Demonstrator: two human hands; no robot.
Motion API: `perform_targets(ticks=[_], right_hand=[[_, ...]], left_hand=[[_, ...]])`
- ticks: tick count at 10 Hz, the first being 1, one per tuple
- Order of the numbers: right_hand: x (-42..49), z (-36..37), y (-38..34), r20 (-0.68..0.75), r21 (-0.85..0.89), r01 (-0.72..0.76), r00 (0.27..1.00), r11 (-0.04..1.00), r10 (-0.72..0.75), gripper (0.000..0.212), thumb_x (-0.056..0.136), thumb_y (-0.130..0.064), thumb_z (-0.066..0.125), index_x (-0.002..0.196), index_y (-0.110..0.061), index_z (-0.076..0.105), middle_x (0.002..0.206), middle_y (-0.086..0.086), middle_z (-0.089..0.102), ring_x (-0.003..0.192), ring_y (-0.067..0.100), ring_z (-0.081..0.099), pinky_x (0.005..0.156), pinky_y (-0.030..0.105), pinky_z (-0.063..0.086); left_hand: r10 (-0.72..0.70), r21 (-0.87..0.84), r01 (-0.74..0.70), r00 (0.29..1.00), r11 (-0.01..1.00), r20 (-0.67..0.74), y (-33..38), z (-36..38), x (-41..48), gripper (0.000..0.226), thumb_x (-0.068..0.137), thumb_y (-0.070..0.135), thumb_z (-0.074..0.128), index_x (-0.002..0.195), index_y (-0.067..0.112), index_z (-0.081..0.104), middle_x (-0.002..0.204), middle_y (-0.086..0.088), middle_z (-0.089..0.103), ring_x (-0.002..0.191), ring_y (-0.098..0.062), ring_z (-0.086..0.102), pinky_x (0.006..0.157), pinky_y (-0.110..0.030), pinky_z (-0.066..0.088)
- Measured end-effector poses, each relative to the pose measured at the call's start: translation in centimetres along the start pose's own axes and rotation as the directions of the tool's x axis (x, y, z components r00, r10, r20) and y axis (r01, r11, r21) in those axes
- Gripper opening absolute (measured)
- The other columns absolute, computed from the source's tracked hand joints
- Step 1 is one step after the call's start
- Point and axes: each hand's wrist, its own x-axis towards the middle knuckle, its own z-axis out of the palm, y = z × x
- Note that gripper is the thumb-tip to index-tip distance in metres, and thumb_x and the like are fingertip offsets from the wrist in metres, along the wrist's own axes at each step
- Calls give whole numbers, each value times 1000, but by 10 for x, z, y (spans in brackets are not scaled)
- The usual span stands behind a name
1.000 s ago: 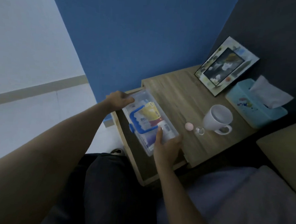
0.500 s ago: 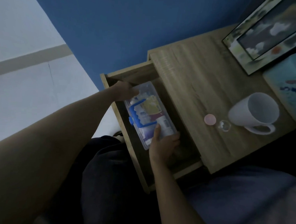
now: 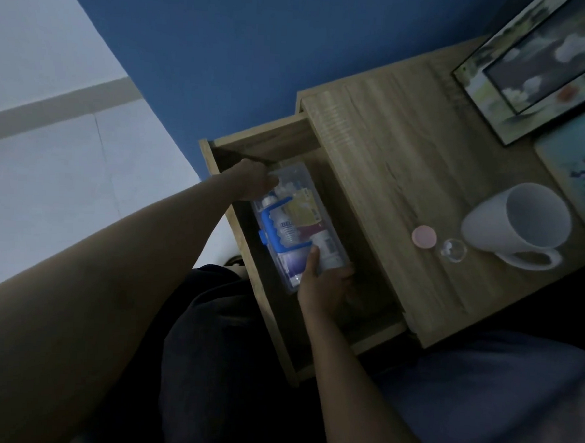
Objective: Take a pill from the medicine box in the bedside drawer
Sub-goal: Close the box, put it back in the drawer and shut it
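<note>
Medicine box [image 3: 299, 221], clear plastic with a blue handle [image 3: 273, 225] on its lid, sits inside the open bedside drawer [image 3: 254, 144], long axis running front to back. Surface: light wood-grain bedside table [image 3: 383, 138] against a deep blue wall [image 3: 260, 33]; pale floor to the left; lighting dim. Grip: left hand [image 3: 254, 184] closed over the box's far end, fingers curled onto the lid corner; right hand [image 3: 325, 284] holding the near end, thumb [image 3: 311, 261] lying flat on the lid, remaining fingers wrapped under the near edge. Box held between both hands; cannot tell whether it rests on the drawer floor or is raised off it. Contents seen through lid: small bottles and packets, labels unreadable. On the tabletop, right of the drawer: pink round cap [image 3: 424, 237], small clear glass piece [image 3: 453, 250] just beside it, white mug [image 3: 518, 226] lying on its side, picture frame [image 3: 536, 64] at rear, teal tissue box [image 3: 582, 168] at right edge. Nothing lies over the lid besides the hands.
</note>
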Motion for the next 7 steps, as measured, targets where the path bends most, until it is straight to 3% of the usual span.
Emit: perform_targets(ticks=[1, 2, 3, 4, 5, 6, 7], right_hand=[[-7, -7, -8, -32, -121, -26, 999, 992, 22, 90, 76, -76, 39, 143, -20, 15, 142, 16, 33, 122, 35, 43, 95, 50, 41], [-31, -13, -12, -18, -231, 203, 977, 951, -213, 84, 79, -73, 36, 141, -20, 18, 139, 14, 34, 115, 27, 45, 89, 42, 48], [-36, -19, -22, -26, -226, 416, 901, 881, -432, 70, 85, -63, 40, 137, -18, 27, 135, 12, 39, 113, 24, 46, 89, 38, 48], [-2, -36, -48, 54, -281, 632, 762, 722, -646, 64, 90, -54, 38, 138, -12, 29, 141, 14, 38, 123, 27, 42, 99, 41, 41], [31, -52, -58, 156, -325, 716, 684, 617, -712, 71, 92, -53, 33, 145, -8, 18, 154, 17, 21, 141, 30, 22, 113, 44, 24], [68, -67, -56, 358, -402, 774, 625, 490, -694, 81, 92, -58, 26, 148, -7, -1, 158, 15, -5, 146, 27, -6, 118, 44, 3], [76, -67, -53, 425, -423, 787, 610, 449, -669, 85, 90, -63, 20, 147, -7, -9, 157, 15, -12, 145, 26, -12, 117, 42, -2]], left_hand=[[9, -107, -17, 998, 994, -68, 6, -4, -16, 36, 96, 31, 42, 118, 7, 55, 108, -15, 64, 96, -26, 62, 87, -38, 52], [58, -95, -88, 957, 992, -283, -1, 10, -44, 38, 96, 29, 41, 128, 8, 46, 123, -18, 56, 112, -29, 56, 89, -39, 48], [83, -50, -112, 913, 992, -399, -7, 22, -67, 50, 96, 27, 42, 140, 5, 35, 146, -19, 40, 138, -32, 33, 110, -41, 32], [-122, -271, -27, 846, 962, -519, -12, 29, -86, 57, 95, 26, 41, 146, 4, 25, 153, -17, 30, 144, -30, 21, 117, -39, 18], [-253, -378, 49, 821, 924, -512, -19, 31, -90, 58, 97, 30, 37, 146, 4, 22, 155, -17, 27, 144, -30, 21, 118, -40, 18], [-376, -483, 172, 851, 859, -367, -30, 27, -84, 56, 97, 41, 32, 138, 3, 33, 140, -22, 46, 128, -36, 45, 103, -44, 42], [-376, -543, 185, 889, 819, -263, -28, 25, -78, 55, 96, 48, 31, 127, 5, 42, 120, -22, 60, 108, -37, 59, 86, -42, 51]])
